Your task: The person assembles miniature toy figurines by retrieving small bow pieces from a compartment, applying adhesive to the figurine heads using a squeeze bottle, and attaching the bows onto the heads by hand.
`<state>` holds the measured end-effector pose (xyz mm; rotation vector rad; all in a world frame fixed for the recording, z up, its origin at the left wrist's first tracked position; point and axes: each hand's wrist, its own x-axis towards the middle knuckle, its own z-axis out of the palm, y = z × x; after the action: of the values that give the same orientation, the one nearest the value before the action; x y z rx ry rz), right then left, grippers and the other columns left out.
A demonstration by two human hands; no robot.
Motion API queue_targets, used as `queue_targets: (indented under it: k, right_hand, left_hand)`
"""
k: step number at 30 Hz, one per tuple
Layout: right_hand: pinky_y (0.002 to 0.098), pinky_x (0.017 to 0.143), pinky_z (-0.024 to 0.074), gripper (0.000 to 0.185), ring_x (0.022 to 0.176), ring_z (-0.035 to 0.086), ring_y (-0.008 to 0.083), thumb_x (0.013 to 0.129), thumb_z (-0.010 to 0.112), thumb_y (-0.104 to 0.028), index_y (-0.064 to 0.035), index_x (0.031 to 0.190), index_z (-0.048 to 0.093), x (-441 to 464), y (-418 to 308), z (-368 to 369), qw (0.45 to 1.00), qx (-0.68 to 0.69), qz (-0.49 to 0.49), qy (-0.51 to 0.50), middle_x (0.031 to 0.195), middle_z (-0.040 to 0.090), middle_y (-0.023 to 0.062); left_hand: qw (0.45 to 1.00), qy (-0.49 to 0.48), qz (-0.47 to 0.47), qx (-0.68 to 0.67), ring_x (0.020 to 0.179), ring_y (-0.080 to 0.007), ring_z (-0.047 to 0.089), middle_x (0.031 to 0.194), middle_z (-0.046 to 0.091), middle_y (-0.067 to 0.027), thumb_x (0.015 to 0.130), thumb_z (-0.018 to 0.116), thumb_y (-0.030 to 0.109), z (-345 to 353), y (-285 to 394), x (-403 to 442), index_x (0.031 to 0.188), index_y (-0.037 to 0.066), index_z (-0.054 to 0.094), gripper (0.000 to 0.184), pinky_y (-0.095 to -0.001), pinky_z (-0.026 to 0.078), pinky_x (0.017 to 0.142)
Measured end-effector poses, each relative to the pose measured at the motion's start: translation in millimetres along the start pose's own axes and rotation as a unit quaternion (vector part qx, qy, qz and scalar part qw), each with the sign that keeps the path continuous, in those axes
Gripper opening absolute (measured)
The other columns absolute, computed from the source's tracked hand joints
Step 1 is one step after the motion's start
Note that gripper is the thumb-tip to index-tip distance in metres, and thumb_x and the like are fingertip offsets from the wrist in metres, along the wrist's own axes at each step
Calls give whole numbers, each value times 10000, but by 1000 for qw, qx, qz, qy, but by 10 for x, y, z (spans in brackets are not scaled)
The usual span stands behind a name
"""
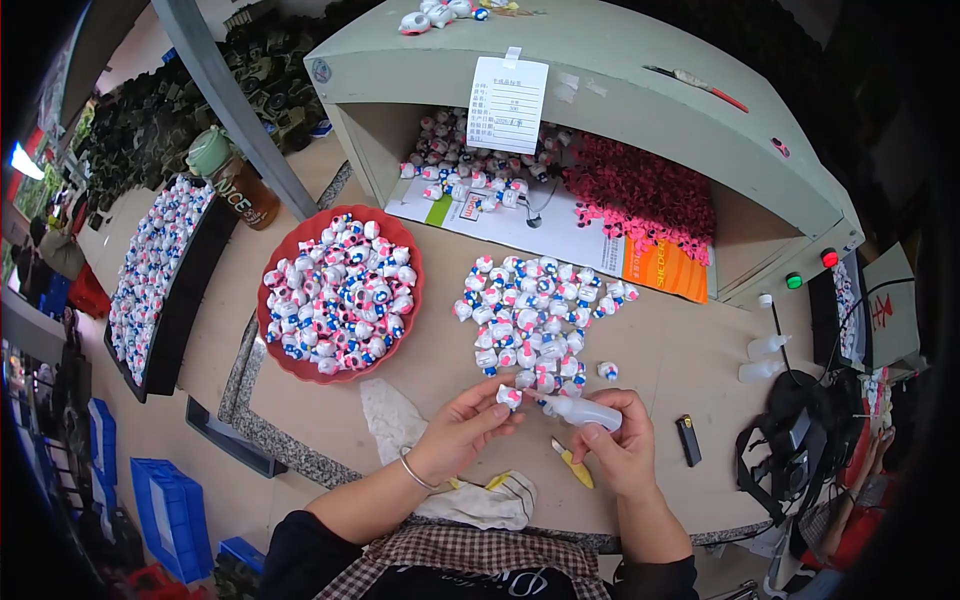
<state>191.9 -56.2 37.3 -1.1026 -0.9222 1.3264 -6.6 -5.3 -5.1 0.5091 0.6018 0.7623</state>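
While left hand (462, 432) pinches figurine (509, 398) above bench (655, 365), inward of near edge, I see right hand (627, 455) clamped on bottle (586, 412), long axis running leftward, tip just beside figurine.

Green-lidded jar (248, 198) beside slanting metal post (235, 105); blue crate (170, 515) lower left; red button (829, 258) near green button (793, 281).

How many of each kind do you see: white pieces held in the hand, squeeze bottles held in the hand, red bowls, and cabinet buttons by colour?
Held white piece: 1
Held squeeze bottle: 1
Red bowl: 1
Red button: 1
Green button: 1
Total: 5
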Motion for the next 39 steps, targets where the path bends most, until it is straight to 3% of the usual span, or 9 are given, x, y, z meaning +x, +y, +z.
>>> queue_targets:
  k: [5, 14, 39]
  right_hand:
    - [231, 496, 497, 189, 748, 535, 135, 817, 526, -38, 23, 968, 429, 6, 80, 59, 995, -23, -89, 35, 957, 402, 91]
    - [219, 449, 455, 182, 547, 525, 131, 834, 495, -61, 40, 948, 395, -3, 220, 49, 952, -205, -222, 40, 890, 366, 123]
    - [212, 448, 436, 171, 577, 499, 120, 823, 499, -54, 27, 942, 406, 60, 252, 72, 934, -261, -243, 35, 849, 408, 127]
  left_hand:
    - [1000, 2, -18, 6, 984, -145, 542, 1126, 528, -75, 866, 487, 81, 3, 10, 5, 1232, 74, 411, 374, -231, 461, 782]
    - [999, 27, -15, -29, 974, -177, 558, 1148, 514, -122, 851, 475, 19, -27, 40, 21, 1205, 66, 440, 359, -235, 489, 755]
    - [998, 12, -32, -43, 955, -168, 565, 1147, 509, -143, 855, 469, 25, -35, 28, 14, 1202, 51, 439, 350, -229, 498, 737]
